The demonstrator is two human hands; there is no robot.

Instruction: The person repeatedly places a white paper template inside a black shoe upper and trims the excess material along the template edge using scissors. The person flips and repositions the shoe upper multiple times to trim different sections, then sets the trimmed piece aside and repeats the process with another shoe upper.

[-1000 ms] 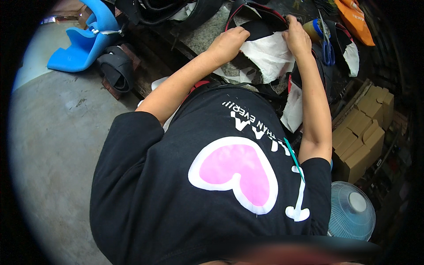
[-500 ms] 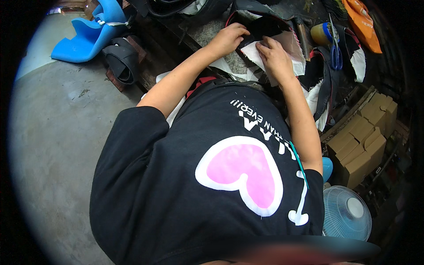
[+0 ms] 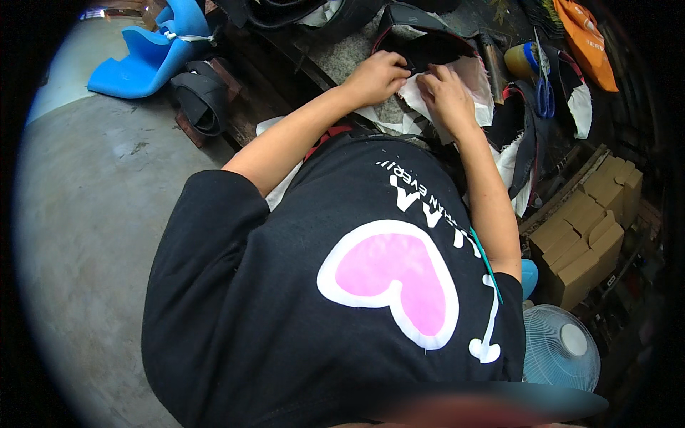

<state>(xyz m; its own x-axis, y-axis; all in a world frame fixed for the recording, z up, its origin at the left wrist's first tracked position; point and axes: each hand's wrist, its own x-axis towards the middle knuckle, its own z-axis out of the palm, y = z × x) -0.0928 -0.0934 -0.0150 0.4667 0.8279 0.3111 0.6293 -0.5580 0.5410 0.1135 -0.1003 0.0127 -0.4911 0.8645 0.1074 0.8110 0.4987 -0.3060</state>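
A curved black band (image 3: 412,17) with red edging lies in front of me on the cluttered bench, its hollow side facing me. Frayed white cloth (image 3: 479,84) covers its right end. My left hand (image 3: 377,78) has its fingers bent and closed on the band's near left edge; the fingertips are partly hidden. On the white cloth, my right hand (image 3: 448,101) grips with curled fingers, close beside the left. Another black piece with white cloth (image 3: 506,160) hangs at the bench edge right of my right forearm.
Blue-handled scissors (image 3: 545,98) lean by a yellowish jar (image 3: 518,63) at right, near an orange bag (image 3: 589,44). Cardboard boxes (image 3: 579,232) and a fan (image 3: 564,349) stand lower right. Blue foam (image 3: 132,68) and a rolled black strip (image 3: 202,100) are at left.
My left hand has come toward me and slightly right along the band's edge, nearer the right hand. The right hand stays on the white cloth, barely shifted.
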